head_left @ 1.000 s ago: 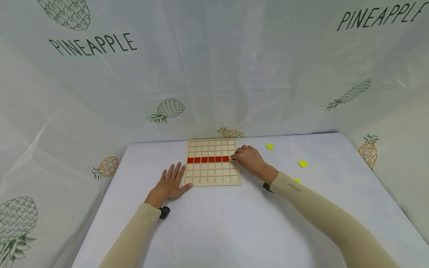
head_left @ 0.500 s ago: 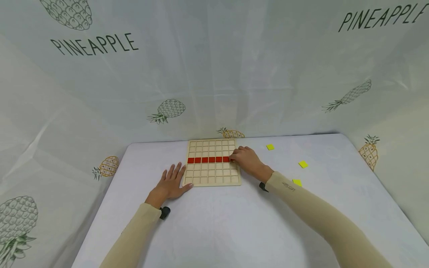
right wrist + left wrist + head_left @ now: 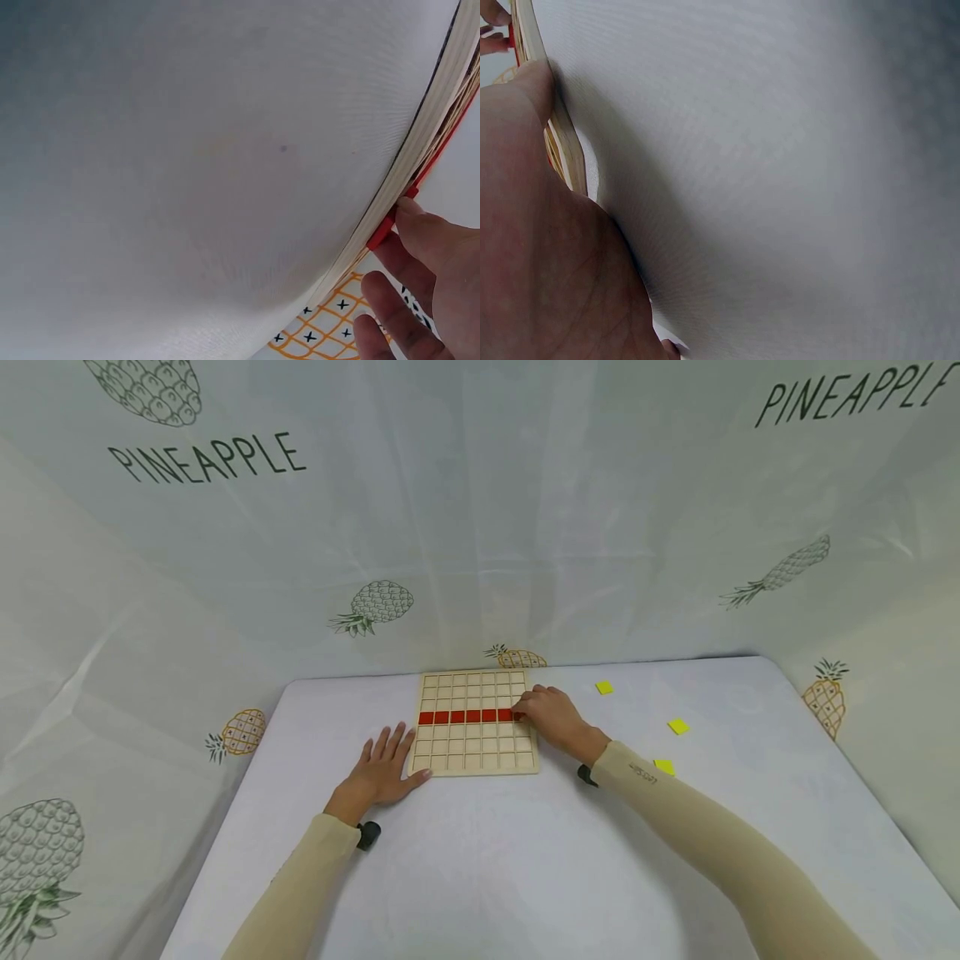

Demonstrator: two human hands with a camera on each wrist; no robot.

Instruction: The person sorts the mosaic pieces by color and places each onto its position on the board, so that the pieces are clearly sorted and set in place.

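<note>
A square wooden grid board (image 3: 472, 760) lies at the back of the table, with a row of red tiles (image 3: 458, 717) across its middle. My right hand (image 3: 553, 714) is over the board's right edge, at the right end of that row. In the right wrist view its thumb and index finger pinch a red tile (image 3: 382, 231) at the board, and the other fingers stay off it. My left hand (image 3: 382, 772) rests flat with spread fingers at the board's left side, its thumb on the front left corner.
Several yellow square pieces lie right of the board: one far back (image 3: 604, 687), another (image 3: 678, 727) farther right, and one (image 3: 664, 767) beside the right sleeve. A white pineapple-print sheet (image 3: 480, 527) hangs behind the table (image 3: 480, 860).
My right hand has shifted slightly left and settled at the row's end, where red now shows by the fingertips. The right forearm has moved left, exposing the nearest yellow piece. The left hand stays put.
</note>
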